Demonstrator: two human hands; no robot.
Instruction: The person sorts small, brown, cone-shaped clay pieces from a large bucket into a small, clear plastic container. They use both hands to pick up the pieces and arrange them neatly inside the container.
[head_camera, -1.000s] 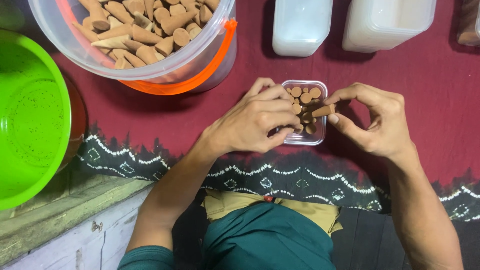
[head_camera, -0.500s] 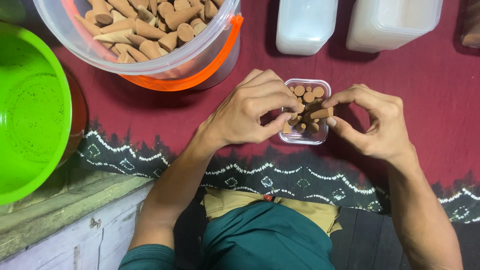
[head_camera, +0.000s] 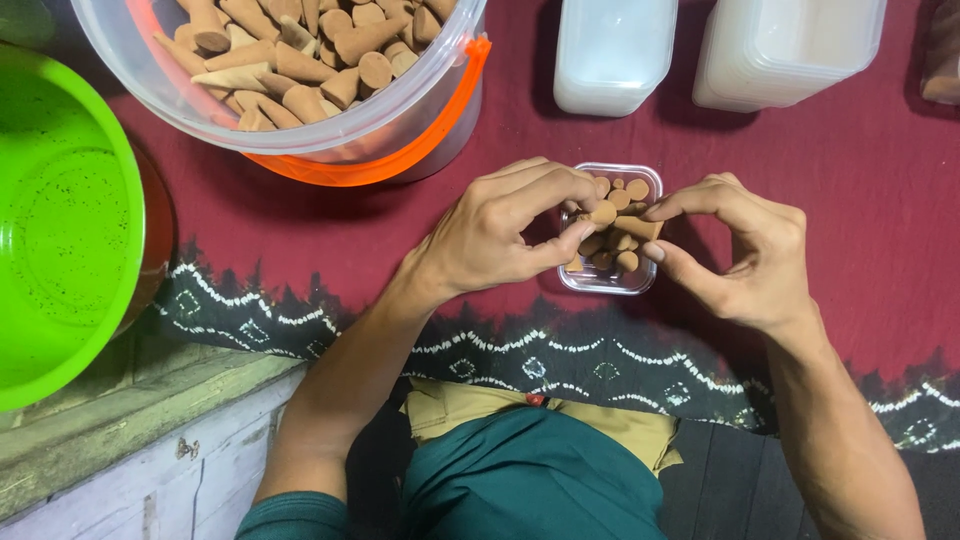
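A small clear plastic box (head_camera: 610, 282) sits on the dark red cloth and holds several brown cone-shaped pieces (head_camera: 622, 195). My left hand (head_camera: 500, 232) reaches over the box's left side, with one brown cone (head_camera: 601, 213) pinched between thumb and fingers. From the right, my right hand (head_camera: 745, 250) pinches another brown cone (head_camera: 640, 227) lying sideways above the box. Both hands hover right over the box.
A big clear bucket (head_camera: 300, 130) with an orange handle, full of brown cones, stands at the top left. A bright green basin (head_camera: 60, 230) lies at the far left. Two white plastic containers (head_camera: 610, 55) (head_camera: 785, 55) stand at the back. A wooden ledge (head_camera: 130, 420) is lower left.
Both hands have stayed over the small box, shifting their fingers slightly around the cones. The view has drifted a little.
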